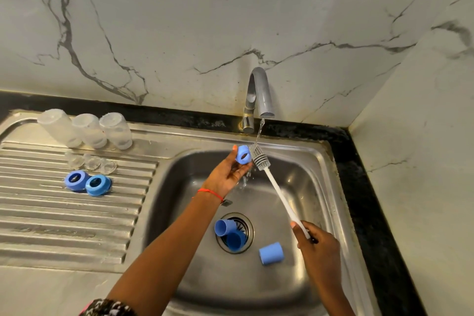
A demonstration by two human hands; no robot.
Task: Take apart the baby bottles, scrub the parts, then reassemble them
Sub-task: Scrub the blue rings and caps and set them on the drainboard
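Your left hand (227, 174) pinches the blue collar ring (243, 154) at its rim, fingers curled round it, over the sink's back edge under the tap (259, 95) stream. It's light, stiff plastic, likely slick when wet, so grip the outer rim. Your right hand (316, 244) is wrapped on the brush (259, 159) handle, bristles touching the ring. Three blue caps (271, 253) lie near the drain. On the drainboard (64, 213): three clear bottles (88, 131), nipples (92, 162), two more rings (98, 185). Nothing blocks you.
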